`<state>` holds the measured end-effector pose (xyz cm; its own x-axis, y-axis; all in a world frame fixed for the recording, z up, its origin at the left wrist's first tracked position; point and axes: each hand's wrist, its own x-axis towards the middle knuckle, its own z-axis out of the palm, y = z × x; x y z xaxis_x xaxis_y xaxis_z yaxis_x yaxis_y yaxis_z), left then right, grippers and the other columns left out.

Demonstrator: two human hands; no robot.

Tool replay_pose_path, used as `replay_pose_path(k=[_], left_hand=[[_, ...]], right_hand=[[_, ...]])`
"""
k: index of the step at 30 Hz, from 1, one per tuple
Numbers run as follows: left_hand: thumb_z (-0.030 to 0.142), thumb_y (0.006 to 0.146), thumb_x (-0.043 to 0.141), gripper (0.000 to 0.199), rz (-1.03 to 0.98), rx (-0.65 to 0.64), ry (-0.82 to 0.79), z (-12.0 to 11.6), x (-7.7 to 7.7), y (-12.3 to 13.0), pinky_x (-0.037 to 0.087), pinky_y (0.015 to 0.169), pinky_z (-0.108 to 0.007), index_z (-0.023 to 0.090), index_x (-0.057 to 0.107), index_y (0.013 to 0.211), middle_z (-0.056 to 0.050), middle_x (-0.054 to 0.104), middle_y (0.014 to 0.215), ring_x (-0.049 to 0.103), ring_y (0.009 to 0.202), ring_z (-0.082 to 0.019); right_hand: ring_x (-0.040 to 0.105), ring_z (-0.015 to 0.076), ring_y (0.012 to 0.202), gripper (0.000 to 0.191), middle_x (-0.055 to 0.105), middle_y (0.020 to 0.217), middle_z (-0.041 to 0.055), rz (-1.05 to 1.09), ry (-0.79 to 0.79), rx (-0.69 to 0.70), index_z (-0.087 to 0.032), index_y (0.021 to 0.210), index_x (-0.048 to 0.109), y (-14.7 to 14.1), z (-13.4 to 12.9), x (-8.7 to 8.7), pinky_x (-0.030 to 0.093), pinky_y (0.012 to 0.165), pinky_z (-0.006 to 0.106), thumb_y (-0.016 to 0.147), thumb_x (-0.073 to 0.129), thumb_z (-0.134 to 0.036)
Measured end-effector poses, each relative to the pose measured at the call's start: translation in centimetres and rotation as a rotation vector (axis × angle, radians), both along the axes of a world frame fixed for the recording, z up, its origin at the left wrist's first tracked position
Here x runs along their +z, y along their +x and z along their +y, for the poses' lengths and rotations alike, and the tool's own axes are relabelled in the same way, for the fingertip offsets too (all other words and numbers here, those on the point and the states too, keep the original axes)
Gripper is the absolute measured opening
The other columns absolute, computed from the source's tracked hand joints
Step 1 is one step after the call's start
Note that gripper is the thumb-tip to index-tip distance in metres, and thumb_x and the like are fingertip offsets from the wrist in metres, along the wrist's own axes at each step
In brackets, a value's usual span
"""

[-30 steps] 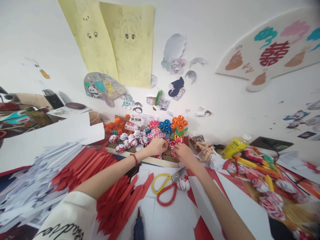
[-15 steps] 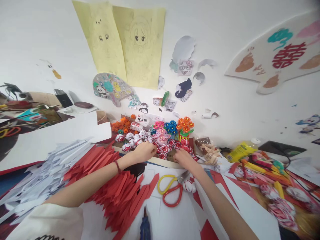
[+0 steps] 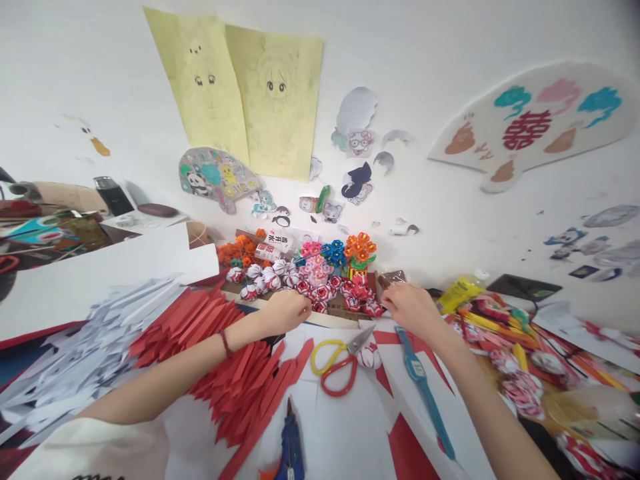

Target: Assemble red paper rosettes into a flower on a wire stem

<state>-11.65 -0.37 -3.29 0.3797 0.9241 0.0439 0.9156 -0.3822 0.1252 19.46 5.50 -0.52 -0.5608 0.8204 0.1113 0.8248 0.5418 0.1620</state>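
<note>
My left hand, a dark red band on its wrist, is closed at the front edge of a cardboard box of paper flowers. Its fingertips are turned away, so anything in them is hidden. Beyond it lie red-and-white paper flowers and white-and-red buds. My right hand has its fingers curled down just right of the box; whether they grip something does not show. Scissors with yellow and red handles lie partly open between my arms, beside a white bud. A blue watch lies near my right forearm.
A blue glue gun points away from me at the front. Red paper strips and white strips pile up on the left. A yellow bottle and assorted craft pieces crowd the right. A wall stands behind.
My right hand has moved right, away from the red-and-white flowers, and the blue watch now shows. My left hand stays near the same spot. The view has turned slightly right.
</note>
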Motion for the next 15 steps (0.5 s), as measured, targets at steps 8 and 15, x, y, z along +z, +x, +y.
replay_pose_path(k=[8, 15], left_hand=[[0.028, 0.094, 0.043, 0.03, -0.039, 0.146, 0.057, -3.3, 3.0, -2.2, 0.047, 0.069, -0.028, 0.02, 0.072, 0.089, -0.008, 0.072, 0.083, 0.068, 0.08, -0.023], [0.024, 0.091, 0.048, 0.025, -0.099, 0.21, 0.02, -5.7, 3.7, -5.4, 0.047, 0.075, -0.027, 0.021, 0.071, 0.099, -0.006, 0.073, 0.087, 0.068, 0.086, -0.02]], right_hand=[[0.065, 0.0187, 0.078, 0.02, 0.074, 0.082, -0.0009, 0.221, -0.068, -0.03, -0.027, 0.083, 0.075, -0.6, -1.9, -0.5, 0.036, 0.065, 0.027, 0.091, 0.056, -0.029], [0.066, 0.0205, 0.079, 0.021, 0.076, 0.09, 0.0018, 0.422, -0.051, 0.07, -0.023, 0.085, 0.073, -1.3, -2.5, -0.8, 0.043, 0.073, 0.03, 0.091, 0.055, -0.031]])
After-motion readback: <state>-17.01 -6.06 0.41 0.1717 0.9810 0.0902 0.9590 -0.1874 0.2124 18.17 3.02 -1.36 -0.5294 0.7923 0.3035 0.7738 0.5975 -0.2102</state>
